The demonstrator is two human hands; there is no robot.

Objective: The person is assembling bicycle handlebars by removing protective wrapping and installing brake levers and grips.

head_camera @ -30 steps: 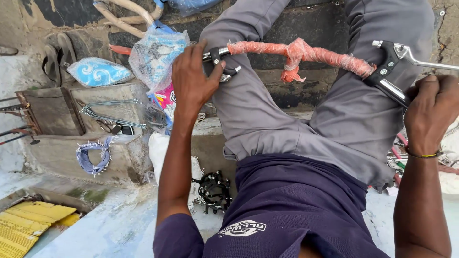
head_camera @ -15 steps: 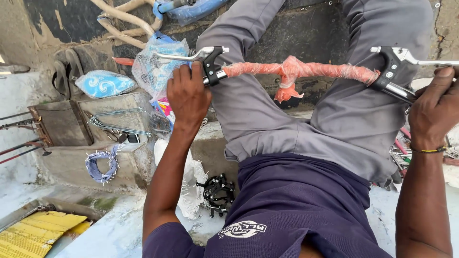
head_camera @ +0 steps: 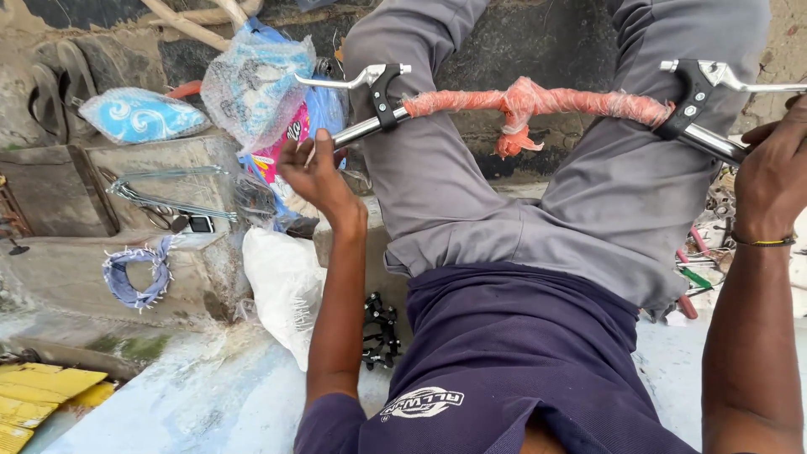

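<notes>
- handlebar (head_camera: 538,102), middle wrapped in orange plastic, lay across my grey-trousered knees (head_camera: 471,210), a brake lever clamped at each bare chrome end
- left hand (head_camera: 318,172) was curled round the left end just below the left brake lever (head_camera: 370,82)
- right hand (head_camera: 773,181) was closed on the right end, next to the right brake lever (head_camera: 714,80)
- looked to me like the lever-fitting step; next I'd reckon it needed both ends held steady while the left lever got lined up
</notes>
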